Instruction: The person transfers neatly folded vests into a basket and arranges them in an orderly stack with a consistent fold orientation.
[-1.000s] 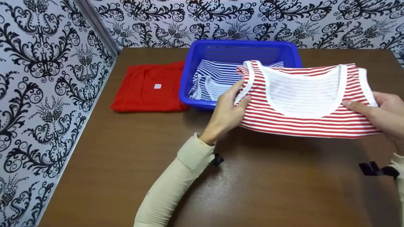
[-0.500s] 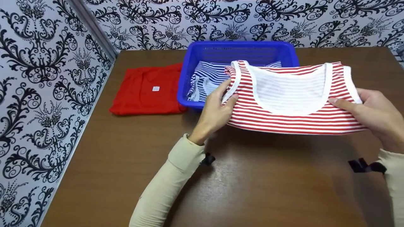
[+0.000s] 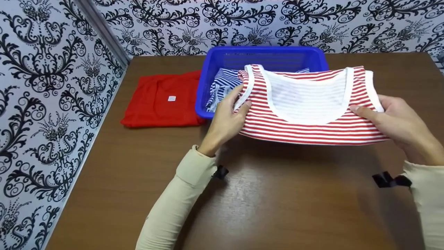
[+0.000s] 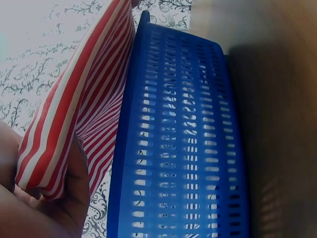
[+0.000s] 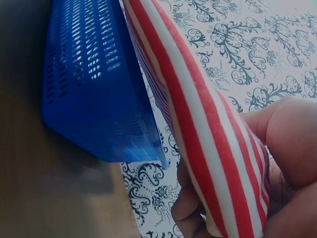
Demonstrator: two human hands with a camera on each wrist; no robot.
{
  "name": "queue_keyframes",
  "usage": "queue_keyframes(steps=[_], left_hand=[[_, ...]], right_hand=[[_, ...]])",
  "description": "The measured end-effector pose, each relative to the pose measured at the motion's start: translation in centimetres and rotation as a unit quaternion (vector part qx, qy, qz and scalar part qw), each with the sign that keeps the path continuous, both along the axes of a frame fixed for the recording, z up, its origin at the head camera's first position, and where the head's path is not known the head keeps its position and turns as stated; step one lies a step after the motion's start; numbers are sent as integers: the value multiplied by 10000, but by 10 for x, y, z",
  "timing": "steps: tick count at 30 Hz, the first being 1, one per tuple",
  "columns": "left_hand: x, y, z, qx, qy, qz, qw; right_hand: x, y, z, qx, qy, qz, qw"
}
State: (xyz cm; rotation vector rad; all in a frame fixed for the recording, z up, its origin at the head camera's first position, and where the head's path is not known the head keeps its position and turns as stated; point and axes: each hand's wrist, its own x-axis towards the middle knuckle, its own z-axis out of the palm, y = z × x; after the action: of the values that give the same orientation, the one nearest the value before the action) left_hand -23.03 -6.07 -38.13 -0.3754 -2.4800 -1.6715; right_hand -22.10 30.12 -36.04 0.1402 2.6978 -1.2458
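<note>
A folded red-and-white striped tank top (image 3: 305, 133) with a white neckline is held up by its two sides, raised above the table. My left hand (image 3: 227, 118) pinches its left edge, thumb on the front and fingers behind. At the right edge my right hand (image 3: 402, 123) grips it the same way. The top overlaps the front right of the blue plastic basket (image 3: 201, 90) in the head view. Blue-and-white striped clothing (image 3: 223, 81) lies inside the basket, partly hidden. Both wrist views show the folded striped edge (image 4: 59, 119) between thumb and fingers, beside the slotted basket wall (image 5: 89, 94).
A folded red garment (image 3: 161, 100) with a small white label lies on the brown table (image 3: 138, 173), left of the basket. Patterned black-and-white wall covering (image 3: 166, 21) stands behind the table and along its left side.
Both hands have carried the striped tank top leftward in the head view, so it covers more of the basket and the striped clothing inside. The grip looks the same.
</note>
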Motion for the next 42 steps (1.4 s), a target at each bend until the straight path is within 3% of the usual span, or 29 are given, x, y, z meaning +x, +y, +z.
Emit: queue_keyframes(steps=[6,11,21,28,42], left_hand=[[-5,-6,3,-26,38,23,10000],[-10,-13,4,23,87,-1,10000],[-18,-26,7,173,-81,-51,9998],[-24,-35,11,-75,-169,46,9998],[-36,-49,15,-16,-317,-64,9995]], right_hand=[[-3,-7,2,-261,48,28,9996],[-6,-12,6,-187,97,75,9998],[-14,-25,10,-410,109,92,9991],[-19,-32,11,-442,112,150,9988],[-26,-45,12,-662,294,105,9973]])
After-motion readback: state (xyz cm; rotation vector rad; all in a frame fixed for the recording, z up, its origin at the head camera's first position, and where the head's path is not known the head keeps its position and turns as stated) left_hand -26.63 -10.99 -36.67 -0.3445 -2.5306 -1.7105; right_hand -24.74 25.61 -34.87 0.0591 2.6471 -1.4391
